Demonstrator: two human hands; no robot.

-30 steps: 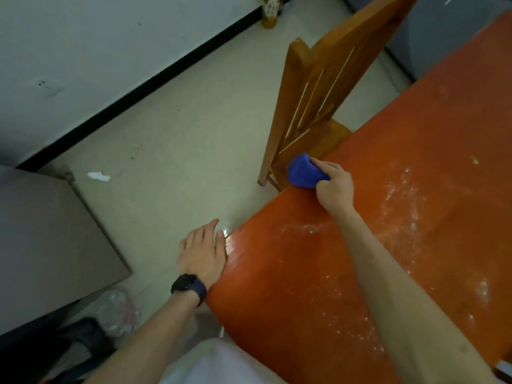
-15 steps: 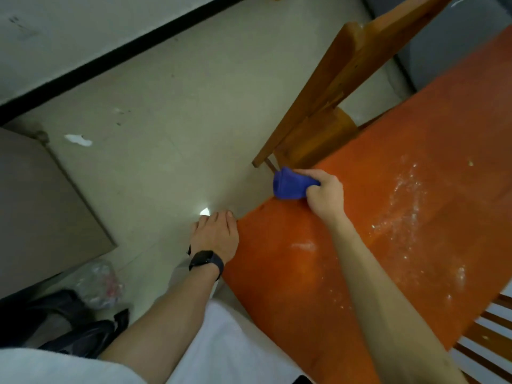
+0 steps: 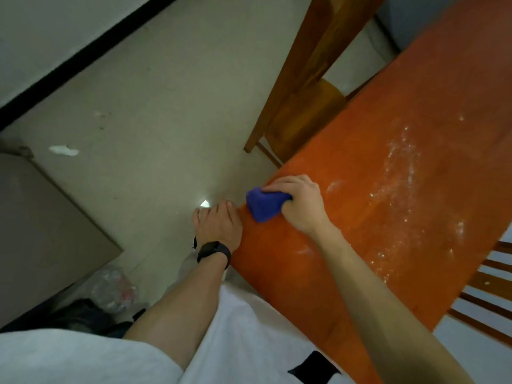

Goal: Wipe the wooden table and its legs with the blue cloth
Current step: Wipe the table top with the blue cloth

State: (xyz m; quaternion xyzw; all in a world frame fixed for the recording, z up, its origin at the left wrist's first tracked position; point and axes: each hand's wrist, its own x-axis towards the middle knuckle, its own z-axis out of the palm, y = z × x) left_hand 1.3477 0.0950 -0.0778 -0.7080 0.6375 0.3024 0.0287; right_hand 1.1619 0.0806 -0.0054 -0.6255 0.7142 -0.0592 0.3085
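The orange wooden table runs from lower middle to upper right, with white powder scattered over its right half. My right hand grips a bunched blue cloth and holds it on the table's left edge, near the corner. Just left of the cloth, my left hand rests flat against that corner with its fingers straight. A black watch sits on its wrist. The table's legs are hidden below the top.
A wooden chair stands at the table's far left side. Another chair's slats show at the right edge. A grey cabinet stands at left, with a plastic bag and dark items on the floor beside it.
My right hand has slid the blue cloth along the table's left edge toward the near corner, close to my left hand. The view has tilted downward.
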